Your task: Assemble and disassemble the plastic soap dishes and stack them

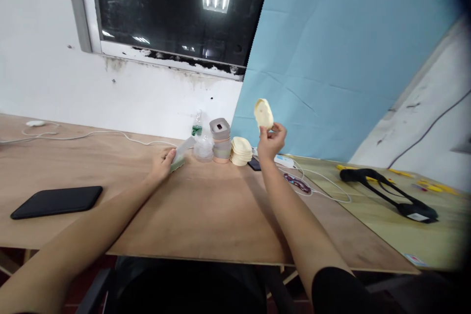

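Raised in front of the blue sheet, a cream oval shallow dish point(264, 114) is pinched at its lower edge by my right hand point(271, 141). Low over the table, my left hand point(164, 163) is closed around a green-and-translucent piece point(181, 154), partly hidden by the fingers; its exact kind does not show. Just beyond that hand are clear plastic cups point(203, 147) and a stack of grey and pinkish containers point(221, 143). Beside them stands a stack of cream dishes point(241, 151), similar to the one in my right hand.
A black phone-like slab point(58, 201) lies at left on the wooden table point(198, 221). Behind the cups is a clear bottle point(197, 123) with a green label. White cables, a dark phone point(254, 164), a power strip point(284, 161) and a black strap-like frame point(390, 191) lie toward the right.
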{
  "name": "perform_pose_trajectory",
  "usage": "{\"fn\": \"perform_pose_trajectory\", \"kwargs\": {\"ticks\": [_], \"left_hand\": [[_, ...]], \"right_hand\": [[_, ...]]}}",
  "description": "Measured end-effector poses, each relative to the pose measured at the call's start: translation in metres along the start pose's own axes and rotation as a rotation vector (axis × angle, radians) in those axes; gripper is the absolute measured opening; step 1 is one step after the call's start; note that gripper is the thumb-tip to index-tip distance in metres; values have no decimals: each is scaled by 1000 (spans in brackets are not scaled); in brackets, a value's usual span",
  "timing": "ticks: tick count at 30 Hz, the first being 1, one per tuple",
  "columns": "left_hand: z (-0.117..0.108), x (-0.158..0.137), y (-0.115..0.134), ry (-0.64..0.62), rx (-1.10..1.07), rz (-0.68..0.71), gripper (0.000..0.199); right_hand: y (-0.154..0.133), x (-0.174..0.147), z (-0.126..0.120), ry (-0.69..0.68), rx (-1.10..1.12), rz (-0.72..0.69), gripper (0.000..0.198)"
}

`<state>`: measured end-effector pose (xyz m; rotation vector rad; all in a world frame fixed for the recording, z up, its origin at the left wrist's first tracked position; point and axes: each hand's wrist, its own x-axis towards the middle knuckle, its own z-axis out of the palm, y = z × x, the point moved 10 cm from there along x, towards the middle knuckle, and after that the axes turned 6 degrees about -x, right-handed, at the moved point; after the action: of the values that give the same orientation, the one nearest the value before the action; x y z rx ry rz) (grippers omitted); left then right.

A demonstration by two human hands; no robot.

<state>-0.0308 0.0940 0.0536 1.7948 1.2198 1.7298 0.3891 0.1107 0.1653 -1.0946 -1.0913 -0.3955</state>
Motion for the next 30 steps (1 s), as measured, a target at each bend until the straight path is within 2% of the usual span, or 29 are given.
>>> {"fn": "perform_pose_trajectory", "kwargs": {"ticks": [3, 6, 9, 12, 16, 22, 30], "left_hand": [[2, -2, 5, -22, 31, 41, 53], [4, -4, 7, -35, 53, 54, 51], [6, -6, 9, -66, 85, 71, 48], [10, -8, 13, -108, 118, 109, 46], [15, -10, 17, -145, 159, 163, 44], [18, -11, 21, -164, 178, 177, 42], [19, -13, 22, -184, 188, 202, 41]], "right_hand": [[21, -5, 7, -77, -162, -52, 36], [37, -31, 30, -232, -279, -123, 31], [50, -54, 49, -374, -321, -151, 33], [56, -64, 55, -451, -357, -194, 38], [53, -69, 56, -500, -409, -283, 46], [38, -80, 60, -537, -441, -397, 40], [24, -92, 59, -552, -435, -468, 40]]}}
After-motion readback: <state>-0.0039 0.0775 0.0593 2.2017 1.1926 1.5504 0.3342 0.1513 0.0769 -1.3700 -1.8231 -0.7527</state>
